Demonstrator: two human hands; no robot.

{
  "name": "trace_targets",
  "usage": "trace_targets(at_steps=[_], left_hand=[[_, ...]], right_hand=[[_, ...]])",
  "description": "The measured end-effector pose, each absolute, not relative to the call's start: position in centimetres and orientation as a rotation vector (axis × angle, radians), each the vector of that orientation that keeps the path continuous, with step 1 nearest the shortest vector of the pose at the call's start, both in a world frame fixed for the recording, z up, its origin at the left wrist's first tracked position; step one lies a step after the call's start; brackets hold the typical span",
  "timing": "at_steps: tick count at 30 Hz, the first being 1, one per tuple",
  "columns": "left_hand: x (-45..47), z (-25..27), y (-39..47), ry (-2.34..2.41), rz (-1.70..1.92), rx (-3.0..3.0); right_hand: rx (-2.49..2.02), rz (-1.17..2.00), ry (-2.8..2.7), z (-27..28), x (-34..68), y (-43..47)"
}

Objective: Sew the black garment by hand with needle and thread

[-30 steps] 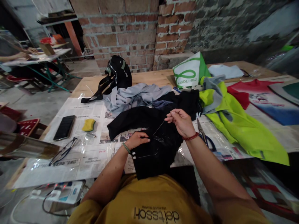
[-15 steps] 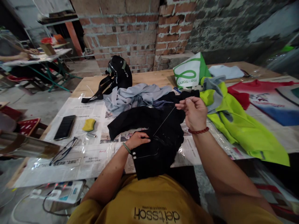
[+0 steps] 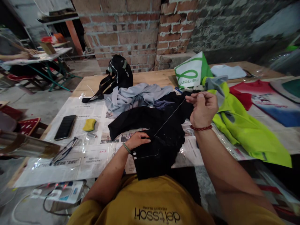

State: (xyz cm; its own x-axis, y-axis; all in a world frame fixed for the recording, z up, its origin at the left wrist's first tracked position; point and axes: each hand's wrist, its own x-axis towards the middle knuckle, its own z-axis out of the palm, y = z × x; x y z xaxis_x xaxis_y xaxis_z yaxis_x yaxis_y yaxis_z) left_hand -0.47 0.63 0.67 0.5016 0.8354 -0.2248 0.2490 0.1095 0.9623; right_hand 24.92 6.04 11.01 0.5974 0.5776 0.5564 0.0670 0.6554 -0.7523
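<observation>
A black garment (image 3: 131, 120) lies spread on the newspaper-covered table, its near end hanging toward my body. My left hand (image 3: 137, 141), with a green bead bracelet at the wrist, grips the cloth between thumb and fingers. From the cloth just beyond those fingertips a pale thread (image 3: 170, 116) runs taut, up and to the right. My right hand (image 3: 203, 107), raised above the garment, pinches the thread's other end. A needle there is too small to make out. Light stitch lines (image 3: 146, 157) show on the black cloth.
On the left lie a phone (image 3: 65, 127), a yellow sponge (image 3: 89, 124), glasses (image 3: 64, 153) and a metallic cylinder (image 3: 30, 144). Behind are a black bag (image 3: 120, 72), grey cloth (image 3: 138, 95) and a green-white bag (image 3: 191, 72). A neon jacket (image 3: 248, 134) lies right. Another person sits far left.
My right hand has moved right and slightly up, away from the cloth, and the thread between it and the garment is longer. My left hand stays in place.
</observation>
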Motion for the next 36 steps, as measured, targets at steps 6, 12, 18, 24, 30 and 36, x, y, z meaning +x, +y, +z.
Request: trace_targets(at_steps=[6,12,18,24,30,36], left_hand=[[-0.6,0.7,0.7,1.025,0.601,1.479],[-1.0,0.7,0.9,1.036,0.576,1.45],[-1.3,0.2,1.2,1.03,0.652,1.504],[-1.2,0.6,1.3,1.015,0.668,1.553],[-1.2,0.8,1.3,0.994,0.662,1.594],[-1.2,0.5,1.4,0.987,0.665,1.574]], right_hand=[[-1.066,0.501,-1.234,8.5,23.9,5.1],[-1.187,0.428,-2.178,4.3,21.1,3.2],[-1.125,0.329,-2.592,2.4,19.7,2.3],[-1.065,0.395,-2.602,2.3,19.6,1.9],[-0.98,0.465,-2.568,2.1,19.6,1.7],[-0.873,0.598,-2.472,1.5,19.6,1.7]])
